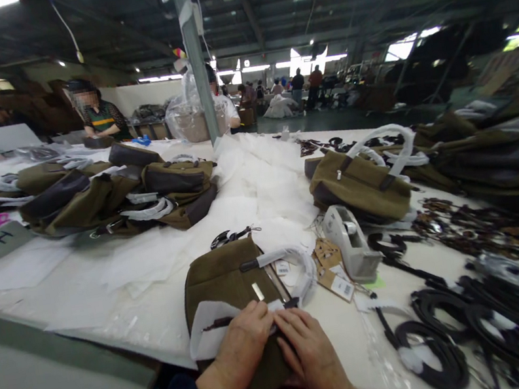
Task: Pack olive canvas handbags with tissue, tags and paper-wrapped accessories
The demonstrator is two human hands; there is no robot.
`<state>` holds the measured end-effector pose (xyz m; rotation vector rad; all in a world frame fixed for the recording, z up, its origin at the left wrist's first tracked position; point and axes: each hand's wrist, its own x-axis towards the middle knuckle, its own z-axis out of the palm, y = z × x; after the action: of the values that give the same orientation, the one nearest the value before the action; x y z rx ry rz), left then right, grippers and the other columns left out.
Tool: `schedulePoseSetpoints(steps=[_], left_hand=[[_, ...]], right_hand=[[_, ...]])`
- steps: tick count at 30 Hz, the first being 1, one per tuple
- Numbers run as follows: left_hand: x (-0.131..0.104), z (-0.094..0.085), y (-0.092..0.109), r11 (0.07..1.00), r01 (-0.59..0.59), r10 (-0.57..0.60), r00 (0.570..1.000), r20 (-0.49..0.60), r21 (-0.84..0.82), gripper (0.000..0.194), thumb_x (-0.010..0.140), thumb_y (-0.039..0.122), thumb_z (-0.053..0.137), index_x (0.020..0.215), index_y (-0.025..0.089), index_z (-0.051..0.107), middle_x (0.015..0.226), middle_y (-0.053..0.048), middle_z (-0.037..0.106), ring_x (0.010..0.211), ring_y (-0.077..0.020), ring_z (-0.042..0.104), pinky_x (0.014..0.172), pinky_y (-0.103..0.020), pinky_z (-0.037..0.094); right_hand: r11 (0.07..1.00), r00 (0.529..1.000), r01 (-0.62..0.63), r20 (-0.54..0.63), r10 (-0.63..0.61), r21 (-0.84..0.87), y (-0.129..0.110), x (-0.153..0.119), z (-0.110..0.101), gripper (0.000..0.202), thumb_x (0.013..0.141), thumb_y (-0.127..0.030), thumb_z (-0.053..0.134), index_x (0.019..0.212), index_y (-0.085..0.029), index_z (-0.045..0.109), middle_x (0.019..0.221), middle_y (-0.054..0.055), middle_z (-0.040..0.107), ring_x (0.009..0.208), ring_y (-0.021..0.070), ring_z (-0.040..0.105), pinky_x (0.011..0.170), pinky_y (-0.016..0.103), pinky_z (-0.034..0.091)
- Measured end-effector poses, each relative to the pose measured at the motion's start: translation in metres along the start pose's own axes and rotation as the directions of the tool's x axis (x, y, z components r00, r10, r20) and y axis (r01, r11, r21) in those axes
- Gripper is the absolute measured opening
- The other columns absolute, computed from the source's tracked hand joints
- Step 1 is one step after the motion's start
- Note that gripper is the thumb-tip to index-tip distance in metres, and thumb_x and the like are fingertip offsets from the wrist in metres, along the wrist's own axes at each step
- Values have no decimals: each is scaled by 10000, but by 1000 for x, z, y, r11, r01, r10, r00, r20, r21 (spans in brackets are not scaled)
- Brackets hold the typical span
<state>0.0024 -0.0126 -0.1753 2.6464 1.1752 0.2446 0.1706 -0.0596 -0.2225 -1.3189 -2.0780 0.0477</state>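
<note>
An olive-green handbag [220,271] lies on the table in front of me, its top edge towards the right. One white-wrapped handle [305,263] arches out from it. Across its near half, white tissue paper [204,313] is spread with a thin dark strap [216,324] over it. My left hand [245,333] is closed, its fingertips pinching white paper beside the near handle base. Against it, my right hand [306,339] bends its fingers onto the same spot, thumb lower on the bag. The fingertips partly hide what is between them.
Right of the bag stand a tape dispenser [350,242] and brown tags [332,269]. Coiled black straps [430,352] lie at the near right. Another olive bag [357,185] sits behind the dispenser. More bags [105,197] are piled left, beside stacked white paper [260,168]. A co-worker [99,115] sits across.
</note>
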Motion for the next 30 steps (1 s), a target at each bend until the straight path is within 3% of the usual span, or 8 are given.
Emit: schedulePoseSetpoints(steps=[3,7,18,22,25,27,29,30], left_hand=[[-3,-14,1,1000,4,-4,1000,18,-2,107,927,161,546,996,192,622,995,-41,611,950,-214,547,849,-341,460],[-8,-26,-2,992,-3,-6,997,72,123,122,883,197,621,1005,203,619,1047,-41,616,956,-240,547,848,-399,438],[-1,-17,-23,982,91,-87,996,-31,164,108,927,165,542,973,187,636,1011,-38,621,955,-222,535,857,-382,414],[-4,-15,-23,985,105,-101,994,-34,140,120,934,164,527,963,190,641,1007,-37,618,945,-222,534,843,-379,420],[-5,-12,-25,987,109,-105,994,-39,121,129,936,165,521,970,193,643,1016,-42,610,959,-228,528,859,-388,415],[-6,-10,-27,988,106,-103,994,-34,114,133,940,172,515,964,191,645,1013,-48,607,958,-232,525,858,-395,413],[-6,-10,-28,988,103,-102,995,-22,114,134,941,182,514,960,188,647,1008,-53,606,946,-234,525,846,-397,416],[-6,-10,-28,988,103,-101,995,-18,115,133,941,184,515,957,186,647,1004,-55,606,940,-235,525,839,-397,418]], right_hand=[[999,999,27,-16,-28,-23,1,-2,2,389,877,-90,495,1245,-146,608,1204,107,671,1103,267,571,922,440,559],[999,999,43,-4,-43,-33,4,1,2,381,884,-89,492,1240,-154,611,1197,97,673,1101,267,568,932,433,552],[992,984,123,129,-125,19,20,50,14,358,874,-70,546,1203,-186,627,1194,72,665,1099,254,548,978,427,509],[996,990,53,126,-62,76,15,47,-9,346,875,-105,557,1194,-213,634,1229,75,647,1112,259,552,955,438,509],[983,996,-90,-10,92,162,35,46,-51,270,931,-224,521,1172,-223,642,1185,87,650,1108,229,568,959,406,491],[932,931,-286,-166,325,222,65,47,-86,247,941,-332,502,1082,-211,665,1090,87,670,1027,224,601,868,373,513],[845,793,-481,-294,533,235,104,48,-115,317,906,-429,510,1046,-191,664,1023,89,673,870,216,619,755,354,511],[817,740,-543,-352,574,192,125,48,-125,358,869,-465,530,1016,-172,675,1000,100,673,834,222,612,753,367,495]])
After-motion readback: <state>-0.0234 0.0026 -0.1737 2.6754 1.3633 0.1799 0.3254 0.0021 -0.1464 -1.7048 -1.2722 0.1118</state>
